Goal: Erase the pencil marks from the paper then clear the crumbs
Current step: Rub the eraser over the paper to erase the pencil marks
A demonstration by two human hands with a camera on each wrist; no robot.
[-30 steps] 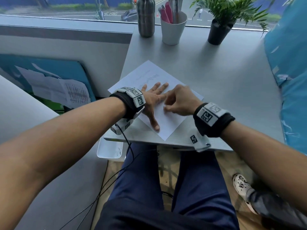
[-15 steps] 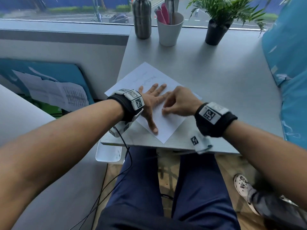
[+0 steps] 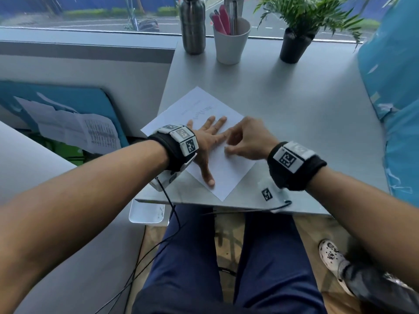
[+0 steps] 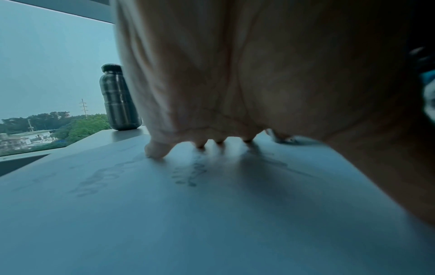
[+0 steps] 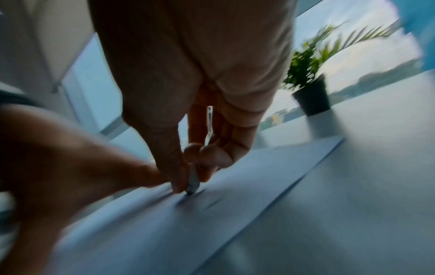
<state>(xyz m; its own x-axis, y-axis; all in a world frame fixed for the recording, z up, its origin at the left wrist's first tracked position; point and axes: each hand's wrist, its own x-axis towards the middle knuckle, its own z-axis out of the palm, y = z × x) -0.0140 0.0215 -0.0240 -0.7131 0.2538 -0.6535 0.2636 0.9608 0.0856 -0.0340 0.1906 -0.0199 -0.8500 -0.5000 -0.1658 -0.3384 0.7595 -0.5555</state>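
Head view: paper [image 3: 223,175] lies askew near the front edge of the grey surface [image 3: 294,105]. Left hand [image 3: 207,141] spread flat on it, fingers straight. Right hand [image 3: 248,141] curled, fingertips down on the sheet.

Left wrist view: pencil marks [image 4: 190,173] on the paper just beyond the fingertips; steel bottle [image 4: 118,97] behind.

Right wrist view, blurred: thumb and fingers pinch a small eraser [image 5: 194,183], its tip on the paper; potted plant [image 5: 310,89] behind.

Grey table [image 3: 294,123] w/ paper [image 3: 226,177] near front edge; steel bottle [image 3: 192,26], pen cup [image 3: 231,46], potted plant [image 3: 294,41] at back.
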